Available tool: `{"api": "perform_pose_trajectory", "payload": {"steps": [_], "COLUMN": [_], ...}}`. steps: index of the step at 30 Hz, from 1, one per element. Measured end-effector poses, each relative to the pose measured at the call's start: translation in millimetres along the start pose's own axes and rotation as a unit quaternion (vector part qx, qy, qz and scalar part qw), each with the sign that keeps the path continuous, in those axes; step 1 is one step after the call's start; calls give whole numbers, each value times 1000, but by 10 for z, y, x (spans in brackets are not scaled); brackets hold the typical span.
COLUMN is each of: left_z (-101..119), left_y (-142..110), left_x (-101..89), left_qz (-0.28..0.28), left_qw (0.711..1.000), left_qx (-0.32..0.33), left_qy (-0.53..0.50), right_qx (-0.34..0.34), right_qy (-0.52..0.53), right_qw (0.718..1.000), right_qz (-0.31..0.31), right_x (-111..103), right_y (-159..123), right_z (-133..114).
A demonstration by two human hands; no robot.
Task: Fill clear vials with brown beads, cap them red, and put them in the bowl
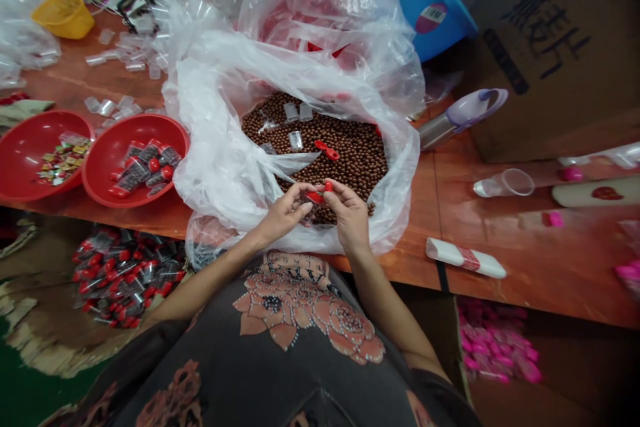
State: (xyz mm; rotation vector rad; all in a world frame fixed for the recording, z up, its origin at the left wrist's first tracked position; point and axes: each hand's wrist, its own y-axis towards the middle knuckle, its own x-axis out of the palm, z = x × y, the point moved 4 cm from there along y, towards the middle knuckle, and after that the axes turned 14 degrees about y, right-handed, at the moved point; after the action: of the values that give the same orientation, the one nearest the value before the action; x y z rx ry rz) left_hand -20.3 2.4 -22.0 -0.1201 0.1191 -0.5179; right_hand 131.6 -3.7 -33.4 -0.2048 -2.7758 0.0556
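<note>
My left hand (287, 212) and my right hand (349, 213) meet over the near side of a plastic-lined container. Both are closed around a small clear case with a red cap (315, 197), mostly hidden by the fingers. Small brown balls (350, 170) fill the container. On top of them lie a loose red cap (327, 149) and several clear plastic cases (296, 140). A white plastic liner (220, 147) is folded out over the container's rim.
Red bowls stand at left, one with capped cases (143, 170), another with small coloured packets (65, 159). A carton of red-capped cases (125, 277) sits below. At right are a purple-handled bottle (463, 113), a clear cup (504, 183), a white tube (465, 257) and a cardboard box (545, 107).
</note>
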Motion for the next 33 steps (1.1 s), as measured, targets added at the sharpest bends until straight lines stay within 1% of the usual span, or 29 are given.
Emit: {"api": "perform_pose_trajectory", "payload": {"steps": [2,3,6,10,12,13,15,17,19,22,25,28,30,32,33], "left_z": [1,-1,-8,8,15,17,21,20,7,-1,5,-11,-12,21,56], "left_y": [-3,-3,3,26,39,45,54,61,68,78,85,76,73,77,80], "left_x": [7,2,-31,-92,-117,-123,-119,-97,-49,53,104,129,143,121,75], "left_qz": [14,24,42,38,38,37,32,36,38,37,64,92,103,106,106], "left_qw": [1000,1000,999,999,999,999,999,999,994,978,977,978,976,974,973], "left_qx": [1,0,-1,17,19,18,9,-16,-69,-140,-150,-153,-158,-163,-162], "left_qy": [5,4,-9,17,33,36,25,-12,-76,-151,-139,-110,-108,-117,-123], "right_qx": [-42,-64,-134,-198,-211,-217,-230,-247,-258,-260,-247,-232,-231,-231,-229], "right_qy": [-91,-141,-263,-356,-383,-392,-398,-401,-414,-439,-451,-449,-445,-442,-441], "right_qw": [994,986,948,890,870,865,862,859,849,828,820,823,825,825,825], "right_qz": [-36,-57,-119,-203,-225,-227,-214,-200,-203,-234,-251,-258,-261,-264,-268], "right_x": [47,60,68,74,83,86,94,113,150,220,261,276,282,288,289], "right_y": [-37,-52,-73,-47,-34,-31,-39,-66,-105,-157,-168,-155,-150,-150,-151], "right_z": [-38,-62,-126,-111,-64,-42,-18,-21,-38,-60,-72,-70,-68,-70,-71]}}
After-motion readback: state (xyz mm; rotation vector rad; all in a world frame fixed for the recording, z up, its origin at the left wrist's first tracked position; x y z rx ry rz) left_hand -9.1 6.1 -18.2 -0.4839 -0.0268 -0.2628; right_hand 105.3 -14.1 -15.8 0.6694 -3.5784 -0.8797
